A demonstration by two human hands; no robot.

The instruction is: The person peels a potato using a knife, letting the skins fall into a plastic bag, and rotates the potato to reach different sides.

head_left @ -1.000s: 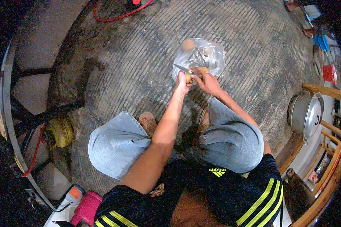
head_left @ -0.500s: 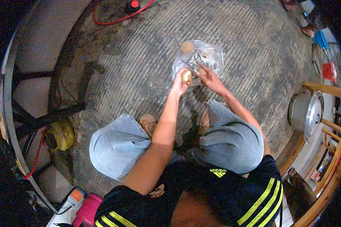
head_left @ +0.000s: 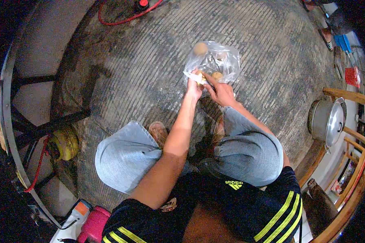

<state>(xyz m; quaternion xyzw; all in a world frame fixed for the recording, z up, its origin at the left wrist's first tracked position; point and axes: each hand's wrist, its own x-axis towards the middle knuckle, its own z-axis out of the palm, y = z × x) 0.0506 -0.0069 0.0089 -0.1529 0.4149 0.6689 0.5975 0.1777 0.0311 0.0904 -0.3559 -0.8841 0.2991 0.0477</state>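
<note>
My left hand [head_left: 194, 89] is closed around a partly peeled potato [head_left: 199, 74], near the lower left edge of a clear plastic bag [head_left: 231, 60]. A knife [head_left: 194, 77] lies across the potato with its bright blade pointing left. My right hand [head_left: 222, 94] grips the knife, its index finger stretched toward the blade; the handle is hidden by the fingers. A round brown potato [head_left: 200, 49] is at the bag's upper left, and another [head_left: 217, 76] shows just above my right hand.
A lidded metal pot [head_left: 321, 120] stands at the right by a wooden bench [head_left: 344, 95]. Near it is a red basket [head_left: 352, 77]. A yellow-green gas cylinder [head_left: 65, 143] is at the left. Another person's foot [head_left: 327, 38] shows at the upper right.
The knife has come down from above the bag onto the potato, its blade now pointing left. My right hand has moved slightly down. A person's foot at the upper right has shifted.
</note>
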